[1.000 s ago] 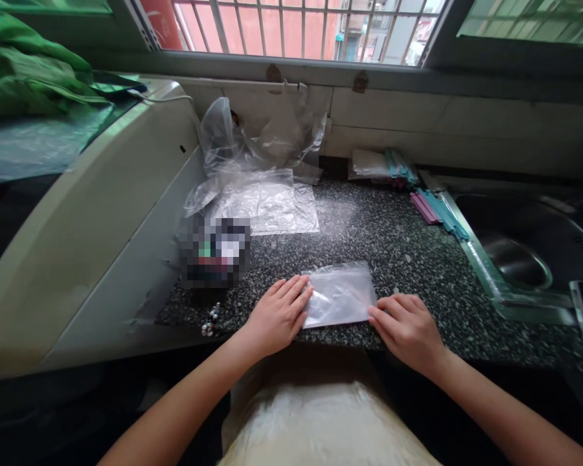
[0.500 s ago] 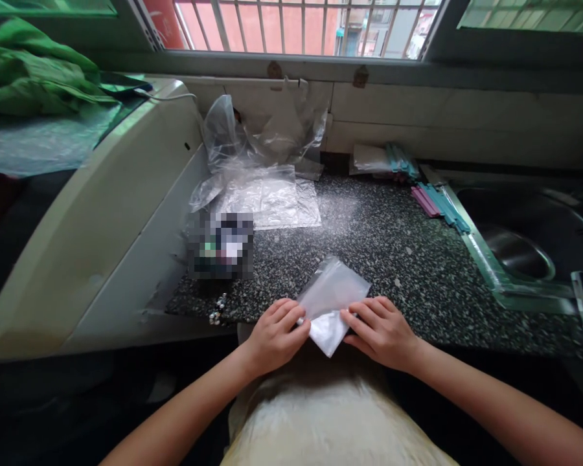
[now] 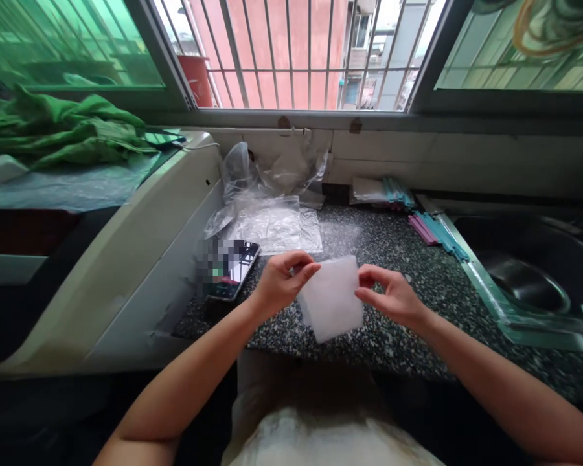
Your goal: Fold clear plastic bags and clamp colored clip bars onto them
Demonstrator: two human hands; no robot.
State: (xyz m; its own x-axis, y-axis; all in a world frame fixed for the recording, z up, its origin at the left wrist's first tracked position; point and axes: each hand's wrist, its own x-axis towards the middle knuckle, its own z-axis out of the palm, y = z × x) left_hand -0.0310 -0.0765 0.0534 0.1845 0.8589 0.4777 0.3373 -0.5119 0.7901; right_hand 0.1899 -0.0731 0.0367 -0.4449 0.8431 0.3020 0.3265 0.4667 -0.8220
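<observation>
A dark speckled worktop spans the scene, with a metal sink at its right and thin clear plastic bags at the back left. Over its front part, a translucent white pouch has its upper left corner pinched in the grip of the left hand; the right hand is at its right edge, its grip closed or not, I cannot tell. Just left of both lies 1 phone, partly pixelated.
</observation>
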